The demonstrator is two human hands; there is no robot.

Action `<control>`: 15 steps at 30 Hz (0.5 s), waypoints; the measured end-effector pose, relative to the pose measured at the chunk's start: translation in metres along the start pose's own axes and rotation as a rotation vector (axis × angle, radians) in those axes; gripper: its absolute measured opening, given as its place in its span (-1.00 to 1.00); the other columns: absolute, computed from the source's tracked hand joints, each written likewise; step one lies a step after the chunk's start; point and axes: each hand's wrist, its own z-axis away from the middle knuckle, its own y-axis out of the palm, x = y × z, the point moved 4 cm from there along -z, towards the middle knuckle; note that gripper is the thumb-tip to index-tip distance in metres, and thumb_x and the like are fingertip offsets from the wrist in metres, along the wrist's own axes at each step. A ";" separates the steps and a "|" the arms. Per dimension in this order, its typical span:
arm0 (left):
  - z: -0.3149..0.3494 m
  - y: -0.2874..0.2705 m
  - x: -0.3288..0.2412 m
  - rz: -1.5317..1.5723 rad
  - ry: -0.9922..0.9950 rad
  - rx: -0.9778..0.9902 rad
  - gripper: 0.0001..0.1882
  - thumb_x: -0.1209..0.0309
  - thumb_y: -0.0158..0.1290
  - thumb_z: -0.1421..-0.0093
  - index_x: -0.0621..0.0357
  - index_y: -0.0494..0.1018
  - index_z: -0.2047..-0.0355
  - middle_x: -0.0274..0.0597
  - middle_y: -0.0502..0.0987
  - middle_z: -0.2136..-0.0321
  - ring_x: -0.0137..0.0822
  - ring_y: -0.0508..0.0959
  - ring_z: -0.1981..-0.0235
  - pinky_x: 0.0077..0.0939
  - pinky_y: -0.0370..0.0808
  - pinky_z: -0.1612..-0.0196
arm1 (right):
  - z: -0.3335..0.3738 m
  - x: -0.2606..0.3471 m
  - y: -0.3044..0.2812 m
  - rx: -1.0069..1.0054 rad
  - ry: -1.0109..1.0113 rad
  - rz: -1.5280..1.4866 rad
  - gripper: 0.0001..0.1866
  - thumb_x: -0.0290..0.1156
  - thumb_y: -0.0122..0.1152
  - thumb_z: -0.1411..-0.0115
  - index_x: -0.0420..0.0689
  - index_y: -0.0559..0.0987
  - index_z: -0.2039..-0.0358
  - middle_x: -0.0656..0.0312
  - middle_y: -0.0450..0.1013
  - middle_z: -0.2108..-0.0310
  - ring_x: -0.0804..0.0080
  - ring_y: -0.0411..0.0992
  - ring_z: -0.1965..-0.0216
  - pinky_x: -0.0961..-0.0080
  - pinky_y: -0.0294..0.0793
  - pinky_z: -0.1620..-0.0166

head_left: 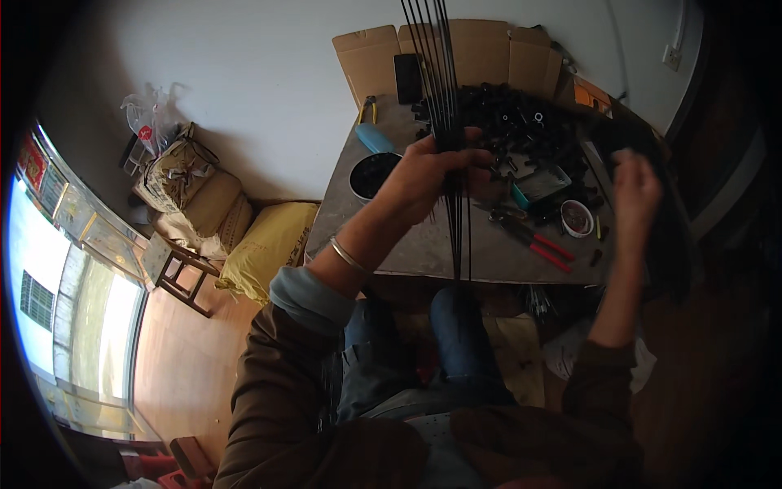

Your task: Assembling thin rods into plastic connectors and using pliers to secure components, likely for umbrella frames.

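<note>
Black rods (445, 114), slim and bunched, stand nearly upright through the upper middle of the frame, their tops cut off by its upper edge. Your left hand (425, 173) grips the bundle around its middle, the fingers hiding part of it; the lower ends run down over the near edge of the table (395, 254), close to your knee, where dark cloth makes the tips hard to make out. Your right hand (638, 187), at centre right, is blurred; its fingers look curled, but you cannot tell whether they hold anything. A faint dark line (621, 57) above it is too smeared to identify.

Behind the bundle, a heap of black parts (521, 122) blends together, single pieces mostly indistinct. Your left forearm partly covers a bowl (356, 189) of dark pieces. Right of the rods lie red-handled pliers (551, 253), beside a white cup (564, 222). Deep shadow swallows the frame's right side.
</note>
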 end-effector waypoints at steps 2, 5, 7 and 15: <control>0.003 -0.014 -0.003 -0.041 -0.045 0.045 -0.65 0.42 -0.07 -0.30 0.24 0.31 -0.08 -0.02 0.52 0.18 -0.19 0.58 0.22 -0.30 0.57 0.14 | -0.034 0.008 -0.019 -0.041 -0.191 0.275 -0.65 -0.13 0.00 -0.28 -0.15 0.59 0.28 0.33 0.36 0.57 0.57 0.33 0.52 0.56 0.30 0.41; 0.005 -0.025 -0.009 -0.017 -0.036 0.059 -0.68 0.42 -0.07 -0.30 0.29 0.33 -0.03 -0.03 0.53 0.22 -0.19 0.59 0.23 -0.30 0.57 0.16 | -0.087 -0.013 -0.023 -0.071 -0.342 0.720 -0.56 -0.02 0.01 -0.25 -0.18 0.55 0.20 0.03 0.51 0.24 0.06 0.48 0.17 0.24 0.42 0.15; 0.003 -0.023 -0.010 -0.029 -0.040 0.089 -0.70 0.43 -0.09 -0.31 0.36 0.34 0.01 -0.03 0.54 0.24 -0.17 0.60 0.21 -0.32 0.58 0.17 | -0.122 -0.045 -0.029 0.035 -0.305 0.890 -0.53 0.00 0.02 -0.24 -0.18 0.53 0.14 0.02 0.49 0.17 0.05 0.46 0.12 0.25 0.41 0.11; 0.021 -0.013 -0.004 -0.006 -0.182 0.239 -0.71 0.46 -0.10 -0.29 0.30 0.36 0.00 -0.02 0.55 0.20 -0.14 0.59 0.19 -0.30 0.56 0.11 | 0.021 0.023 0.124 0.961 -0.448 -0.044 -0.21 -0.25 0.34 0.00 -0.06 0.23 -0.25 0.13 0.14 -0.28 0.29 0.10 -0.29 0.31 0.13 -0.26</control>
